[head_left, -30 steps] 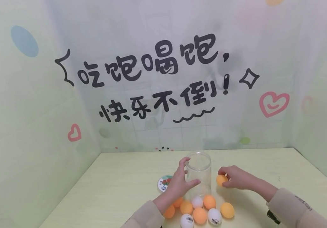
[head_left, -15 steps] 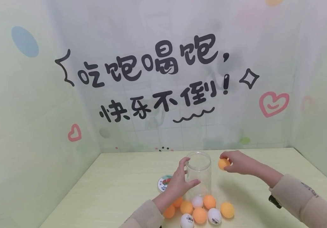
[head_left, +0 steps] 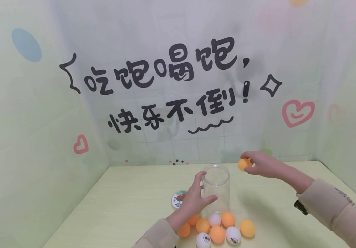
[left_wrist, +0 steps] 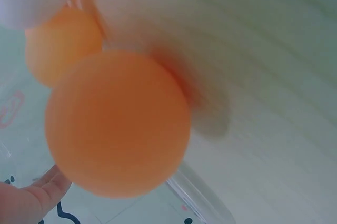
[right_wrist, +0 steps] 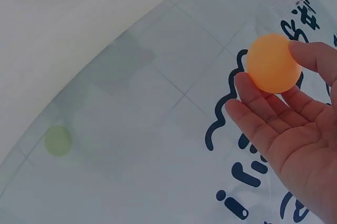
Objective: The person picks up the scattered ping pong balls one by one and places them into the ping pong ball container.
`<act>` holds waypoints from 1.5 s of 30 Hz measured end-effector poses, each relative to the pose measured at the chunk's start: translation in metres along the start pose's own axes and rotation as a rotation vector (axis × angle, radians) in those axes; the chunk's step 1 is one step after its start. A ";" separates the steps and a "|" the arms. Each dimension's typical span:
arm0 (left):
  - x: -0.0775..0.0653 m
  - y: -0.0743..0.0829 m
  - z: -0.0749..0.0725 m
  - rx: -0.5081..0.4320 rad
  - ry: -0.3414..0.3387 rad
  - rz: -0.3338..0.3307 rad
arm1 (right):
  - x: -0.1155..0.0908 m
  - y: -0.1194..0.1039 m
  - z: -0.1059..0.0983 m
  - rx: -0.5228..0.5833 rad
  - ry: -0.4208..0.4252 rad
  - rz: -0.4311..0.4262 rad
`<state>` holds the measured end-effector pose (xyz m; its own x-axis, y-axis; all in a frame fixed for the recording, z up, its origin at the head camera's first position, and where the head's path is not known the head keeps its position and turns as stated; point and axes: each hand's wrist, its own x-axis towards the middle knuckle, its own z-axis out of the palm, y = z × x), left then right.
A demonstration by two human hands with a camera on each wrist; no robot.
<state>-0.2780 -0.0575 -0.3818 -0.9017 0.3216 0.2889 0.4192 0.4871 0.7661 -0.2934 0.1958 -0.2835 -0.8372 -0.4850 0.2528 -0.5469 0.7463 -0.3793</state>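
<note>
A clear plastic jar (head_left: 217, 189) stands upright with its mouth uncovered. My left hand (head_left: 194, 197) holds the jar from its left side, thumb across the front. To the right of the jar and above the table, my right hand (head_left: 263, 165) pinches an orange ping-pong ball (head_left: 244, 165) between thumb and fingers; the right wrist view shows the same ball (right_wrist: 273, 65) at the fingertips. Several more orange balls (head_left: 217, 234) and white balls (head_left: 233, 235) lie in front of the jar. One orange ball (left_wrist: 118, 124) fills much of the left wrist view.
A round lid (head_left: 178, 199) with a printed picture lies left of the jar, partly hidden by the left hand. The pale wooden table (head_left: 119, 203) ends at a printed backdrop (head_left: 153, 148) with black lettering behind it.
My right hand has lifted the orange ball from beside the jar to about the height of its rim and above. The left hand and jar have stayed put.
</note>
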 end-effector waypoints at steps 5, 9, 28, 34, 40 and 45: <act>0.000 -0.001 0.000 0.000 0.002 0.000 | 0.006 -0.005 -0.005 -0.039 0.027 -0.029; -0.001 -0.001 0.000 -0.002 -0.001 -0.005 | 0.009 -0.010 -0.006 -0.056 0.039 -0.041; -0.001 0.000 -0.001 -0.002 -0.012 -0.001 | 0.028 -0.032 -0.001 -0.132 0.033 -0.116; 0.000 0.000 -0.001 -0.003 -0.012 -0.007 | 0.032 -0.040 0.005 -0.141 0.023 -0.154; 0.000 0.001 -0.001 -0.002 -0.009 0.000 | 0.035 -0.045 0.012 -0.147 0.016 -0.201; 0.000 -0.001 -0.001 -0.002 -0.011 0.011 | 0.037 -0.048 0.018 -0.155 0.025 -0.233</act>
<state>-0.2784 -0.0587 -0.3817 -0.8959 0.3355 0.2913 0.4289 0.4819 0.7641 -0.2987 0.1336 -0.2722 -0.6877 -0.6417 0.3396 -0.7157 0.6777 -0.1686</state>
